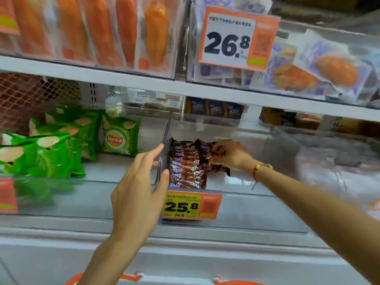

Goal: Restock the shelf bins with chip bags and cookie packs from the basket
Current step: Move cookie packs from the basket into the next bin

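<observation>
Fingertips of right hand (pixel 228 155) hidden among brown cookie packs (pixel 188 163).

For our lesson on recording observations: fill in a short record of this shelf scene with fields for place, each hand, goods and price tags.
place: shop shelf with clear bins
left hand: straight fingers against the divider
right hand: pinches a brown pack
brown packs: in a row in the middle bin, beside the divider
chip bags: green, in the left bin
upper tag: 26.8
lower tag: 25.8
</observation>
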The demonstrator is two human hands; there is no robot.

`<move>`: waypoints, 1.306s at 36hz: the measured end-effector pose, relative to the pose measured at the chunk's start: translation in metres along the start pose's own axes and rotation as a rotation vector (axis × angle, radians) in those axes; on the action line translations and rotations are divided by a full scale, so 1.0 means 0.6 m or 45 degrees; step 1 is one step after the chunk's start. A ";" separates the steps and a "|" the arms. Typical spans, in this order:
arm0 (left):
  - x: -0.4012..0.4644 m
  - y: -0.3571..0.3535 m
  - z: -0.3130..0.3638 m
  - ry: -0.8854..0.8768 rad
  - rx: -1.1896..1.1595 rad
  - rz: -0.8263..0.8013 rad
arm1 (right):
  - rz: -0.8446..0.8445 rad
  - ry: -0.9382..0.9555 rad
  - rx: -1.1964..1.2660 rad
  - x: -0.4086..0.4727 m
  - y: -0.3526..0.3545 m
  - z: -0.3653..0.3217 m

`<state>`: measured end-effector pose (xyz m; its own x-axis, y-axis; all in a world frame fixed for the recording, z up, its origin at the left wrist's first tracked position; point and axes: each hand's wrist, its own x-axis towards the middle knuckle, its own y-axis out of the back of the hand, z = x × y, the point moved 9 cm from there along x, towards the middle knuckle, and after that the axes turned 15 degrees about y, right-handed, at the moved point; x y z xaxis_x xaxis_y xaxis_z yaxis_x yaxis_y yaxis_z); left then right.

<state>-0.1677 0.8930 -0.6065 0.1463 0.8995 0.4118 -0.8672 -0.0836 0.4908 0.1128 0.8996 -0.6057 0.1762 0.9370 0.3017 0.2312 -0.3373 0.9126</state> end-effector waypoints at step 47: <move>-0.031 0.032 0.018 -0.085 -0.169 0.171 | 0.280 0.480 0.120 -0.249 0.077 -0.210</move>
<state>-0.1822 0.8699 -0.5967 0.0526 0.8533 0.5187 -0.9356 -0.1394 0.3244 -0.0232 0.7552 -0.5738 -0.1267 0.8039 0.5812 0.3163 -0.5226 0.7918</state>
